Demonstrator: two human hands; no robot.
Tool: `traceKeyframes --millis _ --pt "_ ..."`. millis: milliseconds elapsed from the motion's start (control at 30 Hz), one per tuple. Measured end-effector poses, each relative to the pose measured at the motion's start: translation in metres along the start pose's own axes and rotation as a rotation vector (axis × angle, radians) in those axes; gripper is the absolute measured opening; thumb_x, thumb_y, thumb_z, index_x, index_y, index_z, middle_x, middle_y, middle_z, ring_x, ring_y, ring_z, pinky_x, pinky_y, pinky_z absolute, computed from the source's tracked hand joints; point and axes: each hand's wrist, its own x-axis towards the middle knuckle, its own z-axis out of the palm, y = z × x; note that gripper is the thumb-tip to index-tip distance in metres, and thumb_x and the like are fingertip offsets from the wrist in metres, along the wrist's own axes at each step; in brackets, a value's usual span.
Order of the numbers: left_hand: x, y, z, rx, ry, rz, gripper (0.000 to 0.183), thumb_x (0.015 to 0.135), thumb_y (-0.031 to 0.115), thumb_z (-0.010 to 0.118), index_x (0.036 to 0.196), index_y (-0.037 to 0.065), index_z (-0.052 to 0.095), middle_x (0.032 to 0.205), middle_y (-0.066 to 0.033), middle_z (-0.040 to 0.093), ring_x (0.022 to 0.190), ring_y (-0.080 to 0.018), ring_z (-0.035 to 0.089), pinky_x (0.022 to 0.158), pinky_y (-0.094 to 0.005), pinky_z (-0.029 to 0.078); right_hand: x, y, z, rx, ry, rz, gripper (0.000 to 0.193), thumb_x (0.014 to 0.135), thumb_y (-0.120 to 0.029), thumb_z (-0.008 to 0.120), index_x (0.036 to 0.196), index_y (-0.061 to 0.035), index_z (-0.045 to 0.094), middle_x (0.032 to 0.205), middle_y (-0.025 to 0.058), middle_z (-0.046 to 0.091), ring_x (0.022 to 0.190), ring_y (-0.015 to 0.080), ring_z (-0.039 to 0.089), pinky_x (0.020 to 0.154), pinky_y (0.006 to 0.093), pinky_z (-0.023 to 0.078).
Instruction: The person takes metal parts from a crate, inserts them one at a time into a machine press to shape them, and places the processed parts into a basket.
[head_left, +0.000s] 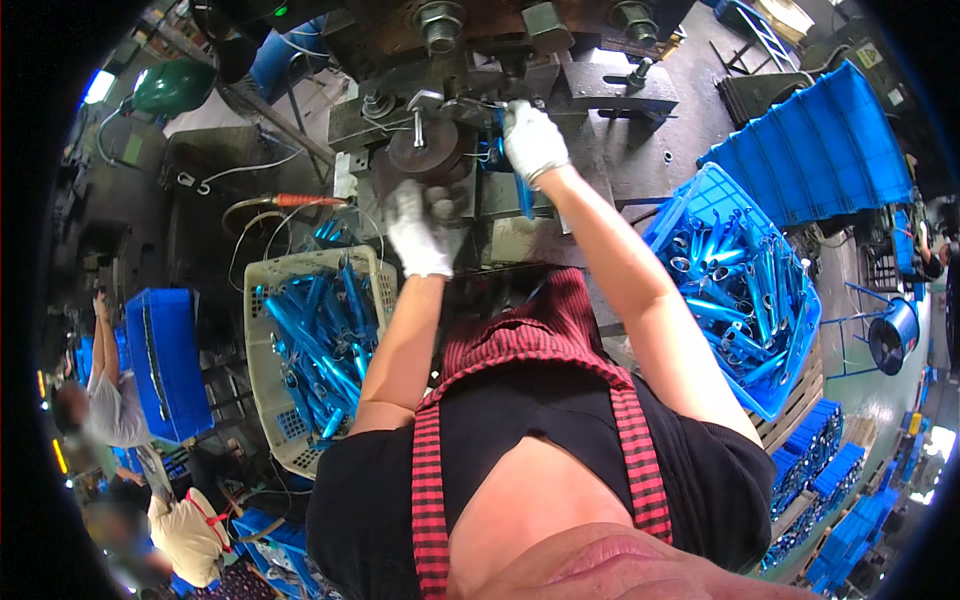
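Watching my gloved right hand clamp a blue tube at the press die, left hand curled below it, grip unclear; fingers risk pinching if the press cycles.

A dark steel machine bed fills the far middle, its flat plate dotted with small holes. A black clamp block with a bolt sits on it at the far right. A round dark die stands on its left part. A blue metal tube stands upright just right of the die.
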Motion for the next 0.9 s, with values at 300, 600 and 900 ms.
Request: traceKeyframes --millis 300,600,900 --pt "0.005 -0.060 -0.006 0.403 -0.147 -0.160 0.015 0.079 0.006 0.058 0.091 0.009 0.050 0.072 -0.0023 0.057 0.050 -0.0116 0.052 0.040 -0.0229 0.041 -0.011 0.009 0.000 0.194 -0.283 0.234 0.036 0.076 -0.027 0.055 0.098 0.0021 0.054 0.095 0.0237 0.057 0.091 0.0361 0.054 0.079 0.0390 0.042" --pt "0.014 -0.098 0.023 0.913 -0.655 0.022 0.045 0.083 0.025 0.053 0.120 0.001 0.041 0.082 -0.0038 0.056 0.050 -0.0059 0.045 0.044 -0.0217 0.038 -0.017 0.012 -0.044 0.353 0.052 -0.054 0.031 0.080 -0.027 0.053 0.095 0.0007 0.054 0.086 0.0213 0.059 0.083 0.0345 0.057 0.072 0.0377 0.044" --pt "0.001 -0.083 0.070 0.739 -0.459 -0.135 0.045 0.082 0.028 0.054 0.120 0.006 0.042 0.067 -0.0018 0.054 0.042 -0.0073 0.043 0.037 -0.0211 0.035 0.027 0.026 -0.035 0.202 -0.072 0.068 0.033 0.081 -0.033 0.048 0.095 -0.0049 0.058 0.090 0.0210 0.057 0.088 0.0367 0.053 0.076 0.0401 0.042"
